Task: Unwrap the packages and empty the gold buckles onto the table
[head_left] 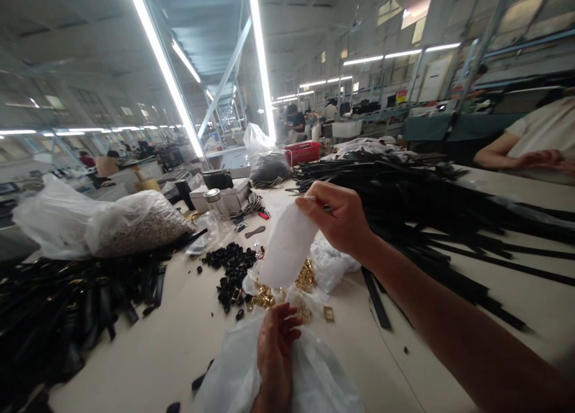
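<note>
My right hand (339,218) is raised over the table, thumb and fingers closed on the top edge of a thin white sheet (287,245). The sheet hangs down; whether it is a small bag or a single layer, I cannot tell. Below it lie gold-coloured metal buckles (306,275), partly hidden by the sheet. My left hand (277,338) is near the table's front, palm turned inward, fingers loosely bent and apart with nothing visible in them. Under that hand spreads a white plastic bag (321,371). One gold buckle (329,313) lies apart on the right.
Small black loops (231,263) are heaped left of the buckles. Black straps lie in piles at left (85,305) and right (404,203). A filled plastic bag (135,224), a glass jar (216,203) and a red basket (303,152) stand farther back. A co-worker's hands (543,160) show at right.
</note>
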The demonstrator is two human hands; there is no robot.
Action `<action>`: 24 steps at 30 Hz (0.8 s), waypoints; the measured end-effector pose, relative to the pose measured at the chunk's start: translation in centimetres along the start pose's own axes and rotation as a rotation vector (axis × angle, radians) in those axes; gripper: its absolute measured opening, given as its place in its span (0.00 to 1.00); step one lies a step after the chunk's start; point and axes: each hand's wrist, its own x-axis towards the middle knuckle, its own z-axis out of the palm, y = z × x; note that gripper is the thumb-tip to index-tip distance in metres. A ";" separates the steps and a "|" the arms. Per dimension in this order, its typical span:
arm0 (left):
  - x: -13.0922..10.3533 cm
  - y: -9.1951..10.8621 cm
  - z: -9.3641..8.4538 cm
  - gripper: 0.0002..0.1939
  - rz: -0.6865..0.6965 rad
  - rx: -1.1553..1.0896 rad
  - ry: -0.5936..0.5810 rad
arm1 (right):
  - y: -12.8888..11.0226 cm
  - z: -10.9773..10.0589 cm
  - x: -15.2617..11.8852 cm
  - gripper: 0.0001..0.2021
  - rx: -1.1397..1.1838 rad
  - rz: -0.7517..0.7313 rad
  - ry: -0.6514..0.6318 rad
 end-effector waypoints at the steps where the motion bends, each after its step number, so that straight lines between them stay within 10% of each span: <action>1: -0.1 0.1 0.1 0.30 -0.005 -0.005 -0.014 | -0.8 -0.3 -0.1 0.19 0.018 -0.001 0.026; 7: -0.9 1.1 0.8 0.34 -0.059 -0.102 -0.152 | -2.5 -0.6 -3.7 0.19 0.161 0.249 0.161; 12: -1.5 2.1 0.7 0.25 0.146 -0.159 0.066 | -0.6 -2.1 -10.1 0.12 0.248 0.566 0.075; 18: -3.8 5.3 0.5 0.28 0.283 -0.123 0.306 | -1.9 -5.6 -15.8 0.26 0.241 0.816 -0.201; 24: -7.8 9.1 -0.7 0.29 0.508 0.078 0.466 | -6.0 -3.4 -19.8 0.14 0.227 0.756 -0.383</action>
